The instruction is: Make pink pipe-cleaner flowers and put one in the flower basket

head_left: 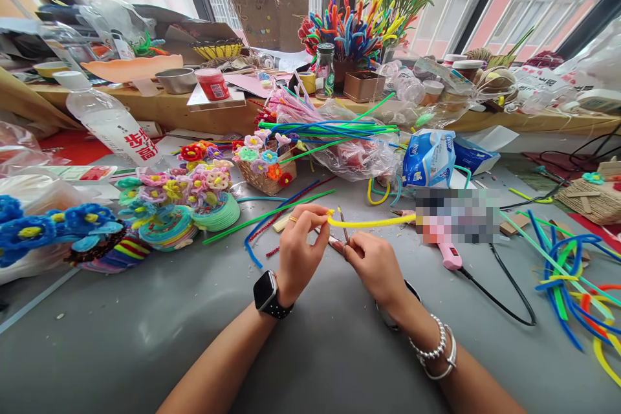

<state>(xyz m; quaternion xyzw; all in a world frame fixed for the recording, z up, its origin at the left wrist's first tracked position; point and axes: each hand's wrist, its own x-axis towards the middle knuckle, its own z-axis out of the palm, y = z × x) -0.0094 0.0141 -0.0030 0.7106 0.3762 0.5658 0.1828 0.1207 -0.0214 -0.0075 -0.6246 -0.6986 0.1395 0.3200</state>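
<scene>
A yellow pipe cleaner (369,222) is pinched at its left end by the left hand (299,252), near the middle of the grey table (145,330). What appears to be small scissors (342,233) is gripped by the right hand (376,268); a pink glue gun (449,252) lies just right.

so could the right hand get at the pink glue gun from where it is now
Probably yes. The pink glue gun lies on the table just right of the right hand, with bare table between them. But that hand is busy with scissors, so it would have to free its fingers first.
</scene>
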